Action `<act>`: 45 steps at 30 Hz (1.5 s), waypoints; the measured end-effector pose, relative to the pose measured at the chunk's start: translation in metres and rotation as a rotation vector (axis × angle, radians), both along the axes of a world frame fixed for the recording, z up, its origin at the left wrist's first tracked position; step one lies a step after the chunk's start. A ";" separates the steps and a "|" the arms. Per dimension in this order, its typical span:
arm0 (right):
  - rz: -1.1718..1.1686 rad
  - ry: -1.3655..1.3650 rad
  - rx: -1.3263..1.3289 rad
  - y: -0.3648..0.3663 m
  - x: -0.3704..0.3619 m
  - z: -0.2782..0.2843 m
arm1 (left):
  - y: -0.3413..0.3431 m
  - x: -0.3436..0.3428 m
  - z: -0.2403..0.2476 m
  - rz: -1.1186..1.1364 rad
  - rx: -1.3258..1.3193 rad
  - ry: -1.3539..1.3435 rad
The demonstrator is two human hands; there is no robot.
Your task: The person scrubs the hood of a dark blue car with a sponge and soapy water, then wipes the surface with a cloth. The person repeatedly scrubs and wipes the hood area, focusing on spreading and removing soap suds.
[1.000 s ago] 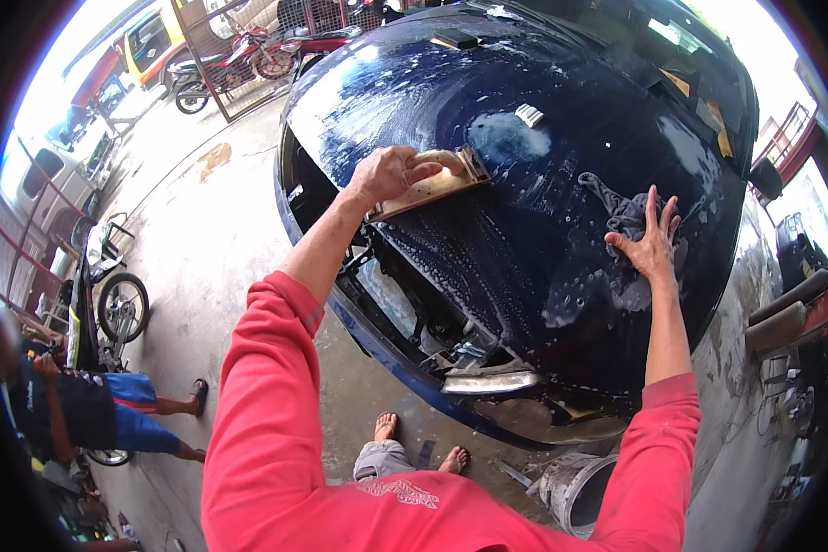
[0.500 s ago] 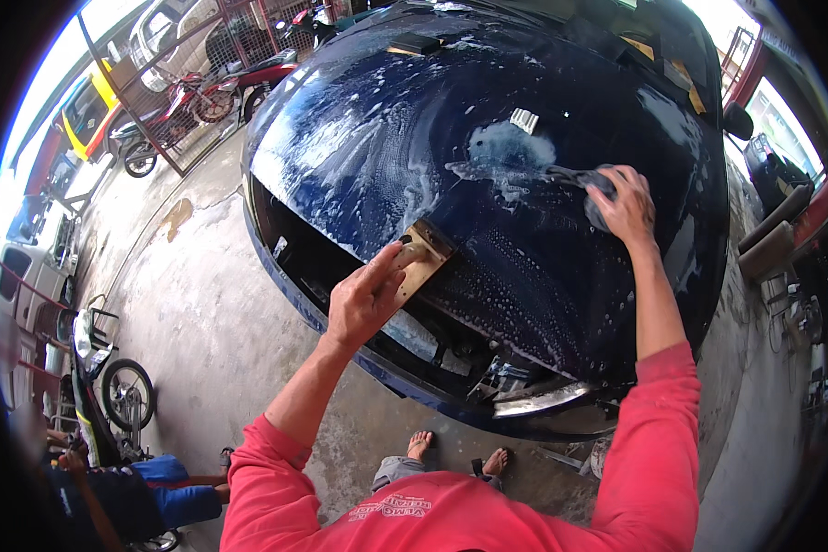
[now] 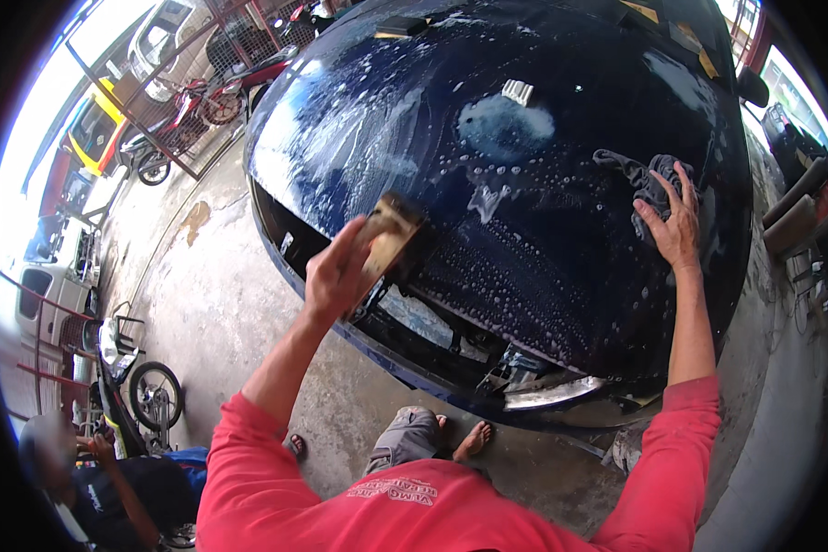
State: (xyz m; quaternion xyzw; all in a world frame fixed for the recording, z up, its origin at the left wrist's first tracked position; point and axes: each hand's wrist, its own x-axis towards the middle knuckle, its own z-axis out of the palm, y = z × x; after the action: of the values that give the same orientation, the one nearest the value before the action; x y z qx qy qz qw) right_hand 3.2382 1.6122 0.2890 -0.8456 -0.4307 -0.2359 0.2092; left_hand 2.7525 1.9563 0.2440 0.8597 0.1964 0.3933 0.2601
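Note:
A dark blue car hood (image 3: pixel 561 267), wet and streaked with suds and water drops, lies in front of me. My left hand (image 3: pixel 336 271) is closed around a wooden sanding block (image 3: pixel 391 241), blurred by motion, at the hood's front left edge. Whether the block touches the paint I cannot tell. On the right side of the hood, my right hand (image 3: pixel 676 216) presses a wet, crumpled dark grey cloth (image 3: pixel 649 184) onto the surface, fingers spread over it. A dull, pale round patch (image 3: pixel 506 129) shows mid-hood, with a small white ribbed piece (image 3: pixel 517 91) at its far edge.
Another dark block (image 3: pixel 402 27) rests on the hood's far left. Below its front edge gapes the open front end with a headlight (image 3: pixel 552 393). Motorcycles (image 3: pixel 154 396) and a person in dark clothes (image 3: pixel 124 497) are at left. A side mirror (image 3: pixel 753 87) juts out at far right.
My right hand has slid the cloth to the right, and the suds beside the pale patch have thinned. The left hand has shifted the sanding block left and slightly away.

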 end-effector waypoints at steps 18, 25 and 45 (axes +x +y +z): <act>-0.048 0.026 0.063 0.007 -0.010 -0.006 | 0.071 0.031 0.032 -0.068 -0.061 0.095; 0.015 0.068 0.084 0.002 0.002 -0.008 | 0.187 0.251 0.083 -0.057 0.050 0.099; -0.011 0.065 0.120 0.001 0.001 -0.010 | 0.180 0.359 0.106 -0.012 0.144 0.089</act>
State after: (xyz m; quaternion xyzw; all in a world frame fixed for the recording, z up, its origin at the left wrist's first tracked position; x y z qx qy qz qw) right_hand 3.2388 1.6135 0.2794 -0.8411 -0.4041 -0.2348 0.2723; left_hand 3.1111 2.1360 0.3499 0.8940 0.1739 0.3662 0.1909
